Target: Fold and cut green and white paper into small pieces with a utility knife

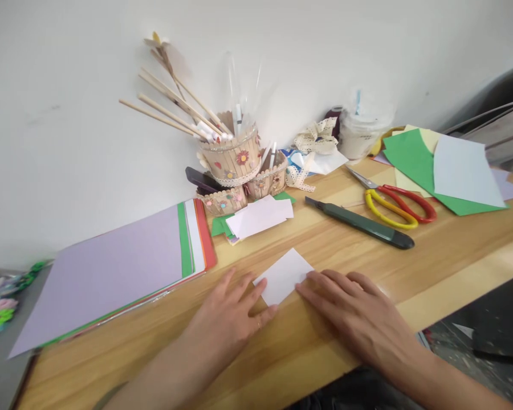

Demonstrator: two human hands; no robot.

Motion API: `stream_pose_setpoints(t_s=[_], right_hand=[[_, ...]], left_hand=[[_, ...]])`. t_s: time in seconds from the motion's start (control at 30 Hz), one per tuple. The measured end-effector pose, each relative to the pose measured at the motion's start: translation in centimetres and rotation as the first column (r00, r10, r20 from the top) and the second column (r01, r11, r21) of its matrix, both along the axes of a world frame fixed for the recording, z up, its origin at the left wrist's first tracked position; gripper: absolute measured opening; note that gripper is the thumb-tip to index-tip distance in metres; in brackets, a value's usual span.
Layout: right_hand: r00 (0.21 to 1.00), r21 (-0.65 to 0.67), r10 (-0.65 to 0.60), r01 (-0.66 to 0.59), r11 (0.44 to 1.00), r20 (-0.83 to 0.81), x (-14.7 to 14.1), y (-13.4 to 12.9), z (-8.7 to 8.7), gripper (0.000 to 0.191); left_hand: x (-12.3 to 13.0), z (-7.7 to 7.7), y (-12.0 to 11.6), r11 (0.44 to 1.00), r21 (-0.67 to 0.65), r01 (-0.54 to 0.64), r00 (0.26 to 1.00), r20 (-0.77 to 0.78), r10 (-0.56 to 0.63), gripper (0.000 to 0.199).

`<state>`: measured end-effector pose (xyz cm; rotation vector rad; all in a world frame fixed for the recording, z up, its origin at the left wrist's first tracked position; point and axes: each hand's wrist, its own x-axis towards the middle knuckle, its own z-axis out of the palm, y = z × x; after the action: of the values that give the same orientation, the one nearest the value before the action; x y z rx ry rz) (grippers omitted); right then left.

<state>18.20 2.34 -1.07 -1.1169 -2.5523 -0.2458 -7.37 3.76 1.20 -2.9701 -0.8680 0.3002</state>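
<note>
A small white square of paper (283,275) lies flat on the wooden table, turned with one corner pointing away from me. My left hand (235,310) rests at its left side, fingers spread, with fingertips on the paper's left and near edges. On the right side, my right hand (350,307) lies with fingers extended, its thumb and index fingertips touching the paper's right corner and edge. Neither hand grips anything. Beyond the square, cut white strips (260,217) lie over green scraps.
Coloured sheets (119,256) are stacked at the left. Decorated holders (233,162) with sticks and pens stand by the wall. A dark green cutter (363,224), scissors (393,206), a plastic cup (359,134) and loose green paper (414,156) are at the right.
</note>
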Motion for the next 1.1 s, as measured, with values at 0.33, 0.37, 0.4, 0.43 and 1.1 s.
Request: stream_pose_setpoints(t_s=[0.33,0.37,0.4,0.43,1.1], right_hand=[[0.994,0.074,-0.04,0.032,0.997,0.101,3.0,1.2,-1.0,0.037],[0.994,0.064,-0.03,0.024,0.998,0.103,3.2,1.2,-1.2,0.038],[0.995,0.051,-0.024,0.019,0.999,0.101,3.3,1.2,-1.3,0.039],[0.995,0.036,-0.017,0.014,0.999,0.094,3.4,1.3,-1.4,0.04],[0.906,0.157,-0.395,0.373,0.915,0.152,6.8,7.6,-1.4,0.04]], left_hand=[[-0.7,2.0,0.3,0.972,-0.229,-0.061,0.998,-0.032,0.055,0.056],[-1.0,2.0,0.3,0.973,-0.223,-0.059,0.998,-0.014,0.057,0.059],[-1.2,1.9,0.2,0.975,-0.214,-0.06,0.998,0.001,0.061,0.062],[-1.4,1.9,0.2,0.977,-0.201,-0.065,0.998,0.011,0.069,0.064],[-0.5,-3.0,2.8,0.979,0.042,-0.201,0.905,0.39,0.169,0.048]])
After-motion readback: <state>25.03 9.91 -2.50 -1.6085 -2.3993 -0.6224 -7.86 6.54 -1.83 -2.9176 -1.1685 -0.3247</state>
